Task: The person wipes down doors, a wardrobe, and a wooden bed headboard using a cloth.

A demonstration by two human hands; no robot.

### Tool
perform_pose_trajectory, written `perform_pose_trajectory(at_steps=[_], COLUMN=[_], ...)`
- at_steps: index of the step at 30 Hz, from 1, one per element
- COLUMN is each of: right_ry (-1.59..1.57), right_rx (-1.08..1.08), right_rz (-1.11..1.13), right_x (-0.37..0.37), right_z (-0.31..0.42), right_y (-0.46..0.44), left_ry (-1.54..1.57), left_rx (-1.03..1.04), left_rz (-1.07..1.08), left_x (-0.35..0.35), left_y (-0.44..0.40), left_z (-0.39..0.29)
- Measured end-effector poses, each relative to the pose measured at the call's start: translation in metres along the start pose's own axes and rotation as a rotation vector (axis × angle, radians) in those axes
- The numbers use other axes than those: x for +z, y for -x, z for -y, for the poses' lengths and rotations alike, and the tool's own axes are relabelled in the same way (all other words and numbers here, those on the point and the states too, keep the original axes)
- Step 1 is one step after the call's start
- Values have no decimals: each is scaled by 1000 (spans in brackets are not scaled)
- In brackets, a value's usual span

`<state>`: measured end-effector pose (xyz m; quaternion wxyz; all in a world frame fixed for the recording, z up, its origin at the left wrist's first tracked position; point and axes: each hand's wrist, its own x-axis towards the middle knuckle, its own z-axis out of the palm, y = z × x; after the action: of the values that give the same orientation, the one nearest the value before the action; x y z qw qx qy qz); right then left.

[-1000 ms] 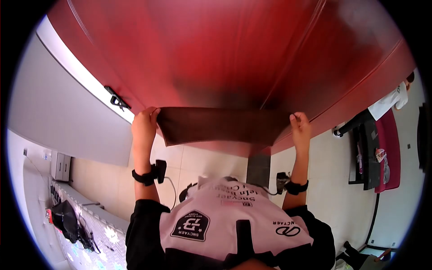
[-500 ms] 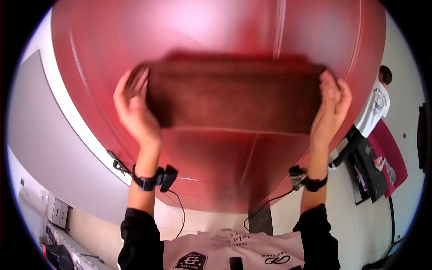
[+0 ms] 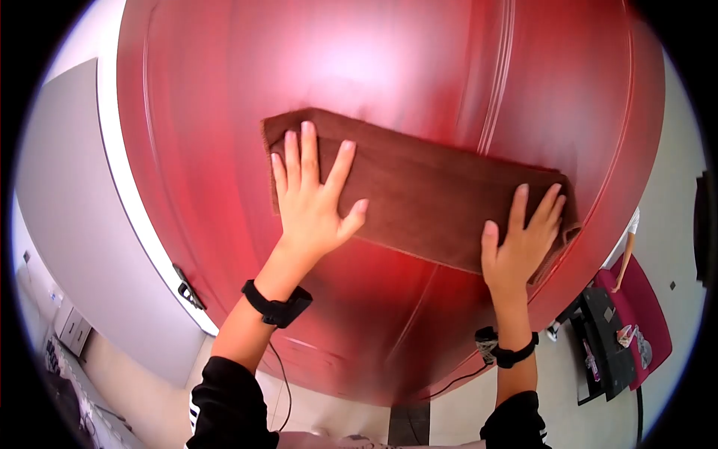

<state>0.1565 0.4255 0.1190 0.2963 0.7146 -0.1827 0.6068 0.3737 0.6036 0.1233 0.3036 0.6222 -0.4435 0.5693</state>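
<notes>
A brown folded cloth [image 3: 419,194] lies flat against a glossy red panelled door [image 3: 389,67], slanting down to the right. My left hand [image 3: 310,202] rests spread on the cloth's left end, fingers pointing up and thumb out to the side. Over the right end, my right hand [image 3: 523,236] lies with its fingers apart, close to a bunched corner of the cloth. Both palms face the door and are hidden. Each wrist carries a black strap with a small device and a cable.
A black door handle [image 3: 187,288] is at the lower left, beside a grey panel [image 3: 56,217]. To the right, another person's arm [image 3: 627,258] shows near a maroon sofa [image 3: 651,314] and a black table [image 3: 598,344] with objects on it. Pale tiled floor lies below.
The cloth, earlier held level at its two ends, now lies slanted against the door. My hands have moved from its sides onto its face, fingers spread. The other person is mostly out of sight.
</notes>
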Motion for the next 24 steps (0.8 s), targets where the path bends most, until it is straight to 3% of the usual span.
perform_pose_trajectory(at_steps=[4,6,10,16,24], right_ry=[-81,-206,-90,-49,-192], right_rx=[-6,38,1,-95,-213], right_rz=[117,78,-10,-113,-85], right_x=[-7,-10,-4,23,41], right_z=[14,21,30,96,225], right_y=[26,19,-27,-94,-146], left_ry=[12,76,152,60,69], left_rx=[-33,-85,-236,59,144], left_rz=[97,111,38,-70,-108], left_x=[-13,-23,-22,-6,-38], left_y=[46,40,1,-29,-27], left_z=[-4,-12,-25,46,160])
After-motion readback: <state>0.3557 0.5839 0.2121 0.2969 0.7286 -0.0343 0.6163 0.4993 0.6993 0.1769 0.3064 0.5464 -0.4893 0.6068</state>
